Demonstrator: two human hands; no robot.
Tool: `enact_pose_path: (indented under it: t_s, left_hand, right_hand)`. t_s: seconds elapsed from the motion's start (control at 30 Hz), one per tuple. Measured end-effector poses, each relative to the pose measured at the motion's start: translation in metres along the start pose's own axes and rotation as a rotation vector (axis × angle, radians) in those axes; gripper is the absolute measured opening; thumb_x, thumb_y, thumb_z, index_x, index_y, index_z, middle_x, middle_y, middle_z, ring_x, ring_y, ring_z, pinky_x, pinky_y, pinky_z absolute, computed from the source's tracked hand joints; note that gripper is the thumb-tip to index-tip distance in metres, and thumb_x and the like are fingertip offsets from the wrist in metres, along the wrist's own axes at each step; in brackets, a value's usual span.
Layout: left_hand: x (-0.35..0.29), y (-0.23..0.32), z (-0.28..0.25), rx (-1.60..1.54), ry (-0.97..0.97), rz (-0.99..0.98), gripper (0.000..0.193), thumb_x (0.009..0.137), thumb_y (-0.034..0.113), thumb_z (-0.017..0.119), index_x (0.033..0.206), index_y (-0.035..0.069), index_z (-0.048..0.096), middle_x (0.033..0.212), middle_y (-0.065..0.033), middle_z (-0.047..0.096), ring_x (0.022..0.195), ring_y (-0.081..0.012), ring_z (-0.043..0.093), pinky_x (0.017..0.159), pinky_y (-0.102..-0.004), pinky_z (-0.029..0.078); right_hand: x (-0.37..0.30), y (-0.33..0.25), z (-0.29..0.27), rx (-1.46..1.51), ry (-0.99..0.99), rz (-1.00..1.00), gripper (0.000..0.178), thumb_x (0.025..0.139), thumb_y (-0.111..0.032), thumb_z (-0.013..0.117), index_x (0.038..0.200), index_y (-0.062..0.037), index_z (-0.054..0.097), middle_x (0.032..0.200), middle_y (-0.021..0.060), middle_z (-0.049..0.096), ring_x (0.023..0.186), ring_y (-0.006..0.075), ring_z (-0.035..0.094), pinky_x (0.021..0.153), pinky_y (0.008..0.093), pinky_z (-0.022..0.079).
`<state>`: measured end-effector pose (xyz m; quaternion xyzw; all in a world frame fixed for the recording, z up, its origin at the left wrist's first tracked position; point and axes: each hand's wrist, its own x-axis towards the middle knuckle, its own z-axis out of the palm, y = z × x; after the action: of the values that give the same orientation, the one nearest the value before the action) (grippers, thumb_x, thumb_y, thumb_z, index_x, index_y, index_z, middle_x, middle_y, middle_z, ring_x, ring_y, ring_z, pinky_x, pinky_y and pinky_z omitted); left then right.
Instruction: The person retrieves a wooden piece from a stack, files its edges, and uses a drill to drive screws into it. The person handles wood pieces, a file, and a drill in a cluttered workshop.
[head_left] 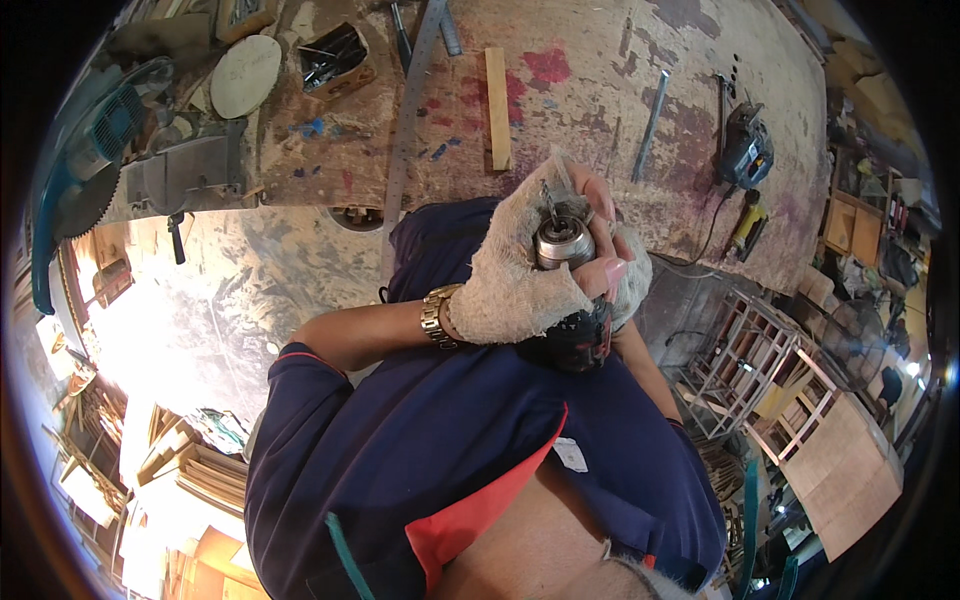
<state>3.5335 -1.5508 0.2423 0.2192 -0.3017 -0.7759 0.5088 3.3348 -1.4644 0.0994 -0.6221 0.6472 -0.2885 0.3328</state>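
In front of my chest I hold a black-and-red power drill (577, 340) with its silver chuck (563, 243) pointing up. A thin dark drill bit (549, 200) stands in the chuck's mouth. My left hand (505, 285), in a pale knit glove with bare fingertips and a gold watch at the wrist, is closed around the chuck. On the other side, my right hand (632, 275), gloved alike, is closed against the drill. Its palm and part of its fingers are hidden behind the tool and the left hand.
Ahead is a worn, paint-stained workbench (600, 110). On it lie a wooden strip (497, 110), a long metal ruler (408, 130), a metal bar (651, 125), a corded jigsaw (748, 145) and a box of small parts (333, 60). A toothed saw (90, 170) stands left; wooden frames (745, 355) stand right.
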Motion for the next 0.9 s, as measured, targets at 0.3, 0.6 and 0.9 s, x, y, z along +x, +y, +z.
enact_pose_path:
  t_s: [0.3, 0.6, 0.9]
  left_hand:
    - [0.000, 0.000, -0.001, 0.010, -0.002, -0.029, 0.039, 0.088, 0.004, 0.070, 0.114, 0.008, 0.042, 0.077, -0.0056, 0.061, 0.068, -0.0172, 0.065, 0.086, -0.0434, 0.055]
    - [0.001, 0.005, -0.002, 0.041, -0.028, -0.021, 0.035, 0.087, 0.002, 0.069, 0.111, 0.007, 0.044, 0.077, -0.0054, 0.060, 0.068, -0.0172, 0.065, 0.084, -0.0426, 0.056]
    - [0.005, -0.014, -0.009, -0.364, -0.154, 0.114, 0.035, 0.099, 0.031, 0.066, 0.107, -0.002, 0.055, 0.084, -0.0090, 0.063, 0.079, -0.0190, 0.069, 0.077, -0.0373, 0.057]
  right_hand:
    - [-0.001, -0.018, -0.012, -0.131, -0.024, -0.114, 0.035, 0.085, -0.027, 0.065, 0.113, -0.0059, 0.068, 0.109, 0.0146, 0.069, 0.103, 0.0369, 0.065, 0.089, 0.0464, 0.050]
    - [-0.006, -0.004, -0.002, 0.016, 0.031, -0.064, 0.035, 0.087, -0.026, 0.065, 0.115, -0.0055, 0.069, 0.108, 0.0141, 0.070, 0.102, 0.0372, 0.065, 0.089, 0.0472, 0.049]
    - [-0.003, -0.020, -0.017, -0.233, -0.023, -0.294, 0.039, 0.090, -0.030, 0.063, 0.120, -0.0069, 0.067, 0.117, 0.0134, 0.069, 0.115, 0.0363, 0.062, 0.101, 0.0484, 0.046]
